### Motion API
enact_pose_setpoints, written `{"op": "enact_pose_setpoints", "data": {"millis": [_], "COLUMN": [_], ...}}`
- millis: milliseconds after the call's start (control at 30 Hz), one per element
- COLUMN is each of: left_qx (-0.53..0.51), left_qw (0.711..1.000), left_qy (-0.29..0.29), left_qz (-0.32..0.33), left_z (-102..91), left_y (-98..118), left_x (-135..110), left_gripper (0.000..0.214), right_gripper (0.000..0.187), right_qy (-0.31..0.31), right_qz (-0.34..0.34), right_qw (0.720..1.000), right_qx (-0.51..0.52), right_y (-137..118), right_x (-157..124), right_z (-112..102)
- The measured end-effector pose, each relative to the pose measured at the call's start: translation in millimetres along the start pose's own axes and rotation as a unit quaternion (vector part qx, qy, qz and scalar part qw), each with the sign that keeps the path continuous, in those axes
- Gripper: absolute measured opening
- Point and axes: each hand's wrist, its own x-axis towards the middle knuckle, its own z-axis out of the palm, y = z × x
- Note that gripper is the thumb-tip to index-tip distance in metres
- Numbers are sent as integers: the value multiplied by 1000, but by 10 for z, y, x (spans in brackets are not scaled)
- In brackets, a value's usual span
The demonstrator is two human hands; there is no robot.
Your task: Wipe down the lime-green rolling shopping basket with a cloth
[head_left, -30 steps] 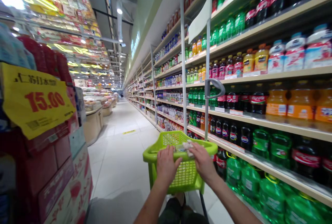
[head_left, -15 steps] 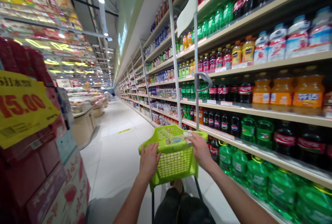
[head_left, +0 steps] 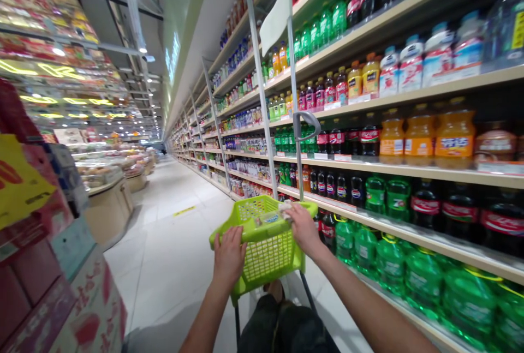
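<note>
A lime-green shopping cart point(head_left: 268, 263) with a latticed plastic basket is directly in front of me. My left hand point(head_left: 229, 256) is closed over the left end of its handle bar point(head_left: 262, 231). At the right end, my right hand point(head_left: 303, 227) grips the same bar. Some white crumpled material point(head_left: 285, 208) shows at the right fingertips; what it is I cannot make out. A small clear-covered label point(head_left: 270, 217) sits on the bar between the hands. Most of the basket's inside is hidden by the bar.
Long shelves point(head_left: 409, 170) of bottled drinks run close along the right. A metal pole point(head_left: 295, 96) with a grey loop handle point(head_left: 307, 125) stands against them. Stacked boxes point(head_left: 36, 255) with a yellow price sign point(head_left: 20, 184) border the left. Display counters point(head_left: 108, 203) stand farther along the tiled aisle point(head_left: 172, 244).
The view has turned slightly, and the boxes with the price sign have slid toward the left edge. More bottles show at right. Both hands keep hold of the cart.
</note>
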Motion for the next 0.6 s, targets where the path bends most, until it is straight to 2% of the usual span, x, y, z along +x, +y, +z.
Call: {"op": "enact_pose_setpoints", "data": {"millis": [67, 100, 233, 300, 367, 433, 500, 533, 600], "left_qx": [-3, -3, 7, 10, 8, 1, -6, -9, -11], "left_qw": [1000, 1000, 1000, 1000, 1000, 1000, 1000, 1000, 1000], "left_qy": [-1, -2, -5, -2, 4, 9, 9, 9, 11], "left_qz": [-1, 0, 13, 19, 19, 16, 11, 10, 11], "left_z": [4, 7, 13, 10, 4, -1, 1, 5, 16], "left_y": [7, 10, -8, -30, -44, -43, -32, -28, -30], "left_x": [2, 2, -6, -14, -22, -28, -31, -32, -32], "left_gripper": [37, 37, 41, 42, 42, 43, 43, 43, 44], "right_gripper": [48, 48, 49, 50, 49, 47, 45, 45, 46], "right_qy": [2, -6, -68, -94, -97, -76, -51, -43, -50], "right_qz": [45, 42, -95, -135, -98, -15, 46, 55, 17], "right_qw": [999, 999, 993, 986, 990, 997, 996, 996, 998], "right_qx": [-18, -20, 17, 27, 7, -29, -53, -55, -39], "right_y": [7, -77, -584, -624, -441, -180, -39, -54, -242], "right_x": [65, 72, -19, -49, -26, 41, 104, 114, 80], "right_z": [-30, 8, 277, 288, 168, -4, -105, -102, 5]}}
